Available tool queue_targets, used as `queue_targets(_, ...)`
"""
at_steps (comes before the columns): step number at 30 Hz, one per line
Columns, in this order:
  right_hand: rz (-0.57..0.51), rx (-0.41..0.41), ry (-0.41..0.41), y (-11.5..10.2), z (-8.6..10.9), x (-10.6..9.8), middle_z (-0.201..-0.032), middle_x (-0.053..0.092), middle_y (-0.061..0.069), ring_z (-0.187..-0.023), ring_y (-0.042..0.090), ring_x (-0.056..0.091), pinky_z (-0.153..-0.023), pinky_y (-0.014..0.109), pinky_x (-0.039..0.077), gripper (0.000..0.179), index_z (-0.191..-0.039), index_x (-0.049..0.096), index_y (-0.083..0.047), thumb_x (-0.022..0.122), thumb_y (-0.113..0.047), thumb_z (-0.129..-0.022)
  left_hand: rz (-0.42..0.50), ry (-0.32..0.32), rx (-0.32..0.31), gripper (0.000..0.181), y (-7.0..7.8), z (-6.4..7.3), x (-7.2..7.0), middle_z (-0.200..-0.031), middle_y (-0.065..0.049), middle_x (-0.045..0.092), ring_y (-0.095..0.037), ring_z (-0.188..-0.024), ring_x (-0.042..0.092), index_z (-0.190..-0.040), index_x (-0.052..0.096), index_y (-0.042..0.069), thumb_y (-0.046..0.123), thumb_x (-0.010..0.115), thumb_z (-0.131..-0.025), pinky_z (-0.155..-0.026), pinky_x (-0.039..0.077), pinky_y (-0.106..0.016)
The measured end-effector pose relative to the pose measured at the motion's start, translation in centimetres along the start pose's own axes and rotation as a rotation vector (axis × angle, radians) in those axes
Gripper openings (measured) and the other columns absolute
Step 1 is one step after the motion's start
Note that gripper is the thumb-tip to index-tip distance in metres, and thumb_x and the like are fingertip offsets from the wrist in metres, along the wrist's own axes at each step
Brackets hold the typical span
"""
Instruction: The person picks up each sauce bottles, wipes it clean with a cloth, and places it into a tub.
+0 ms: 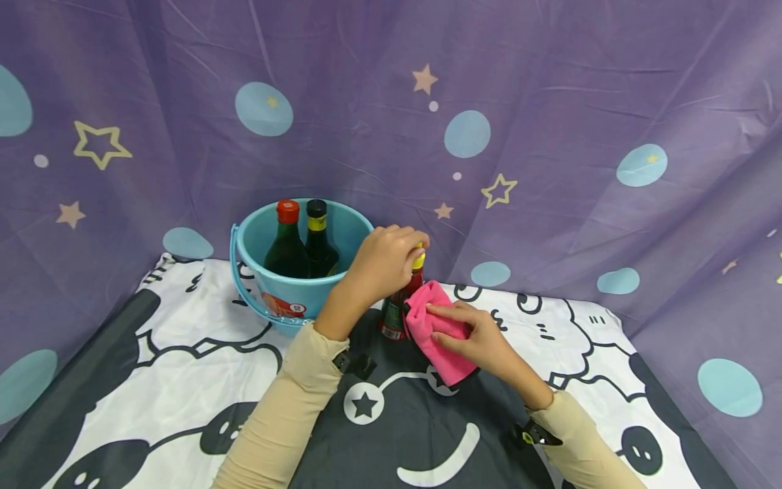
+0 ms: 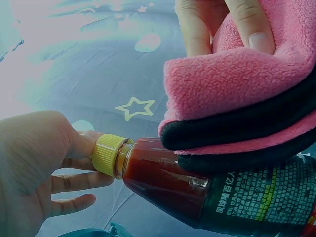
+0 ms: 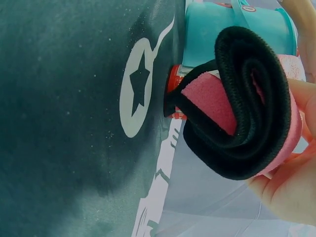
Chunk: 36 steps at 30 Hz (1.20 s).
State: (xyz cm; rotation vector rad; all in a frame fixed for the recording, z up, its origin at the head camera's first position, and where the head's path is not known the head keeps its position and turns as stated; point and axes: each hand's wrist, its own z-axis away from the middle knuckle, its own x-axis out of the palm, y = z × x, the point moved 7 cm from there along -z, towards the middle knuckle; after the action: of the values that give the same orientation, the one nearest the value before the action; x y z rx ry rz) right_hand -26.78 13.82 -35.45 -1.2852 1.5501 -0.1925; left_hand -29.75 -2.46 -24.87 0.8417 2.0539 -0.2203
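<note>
A sauce bottle [image 1: 394, 314] with red-brown contents, a dark label and a yellow cap [image 2: 109, 154] stands on the patterned cloth, right of the bucket. My left hand [image 1: 386, 261] pinches that cap from above, its other fingers spread beyond it in the left wrist view. In my right hand [image 1: 479, 337] is a folded pink cloth [image 1: 436, 333] with black edging, held between thumb and fingers. The cloth lies against the bottle's right side and covers part of it. In the right wrist view the cloth [image 3: 212, 98] hides most of the bottle.
A light-blue bucket [image 1: 277, 288] stands to the left, its handle hanging down at the front. Inside it are a red-capped dark bottle [image 1: 287, 248] and a black-capped one [image 1: 318, 248]. A purple curtain [image 1: 366, 102] with stars rises behind the black-and-white printed cloth [image 1: 171, 394].
</note>
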Motion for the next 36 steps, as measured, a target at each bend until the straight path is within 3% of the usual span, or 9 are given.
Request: queue_targets(36, 0.036, 0.005, -0.081, -0.03, 0.0, 0.5, -0.094, 0.066, 0.011, -0.071, 0.01, 0.05, -0.056, 0.022, 0.049, 0.045, -0.125, 0.073, -0.004, 0.082, 0.0, -0.081, 0.017, 0.004, 0.001, 0.016, -0.03, 0.04, -0.04, -0.096, -0.003, 0.074, -0.023, -0.089, 0.067, -0.109, 0.075, 0.012, 0.017, 0.062, -0.101, -0.085, 0.054, -0.04)
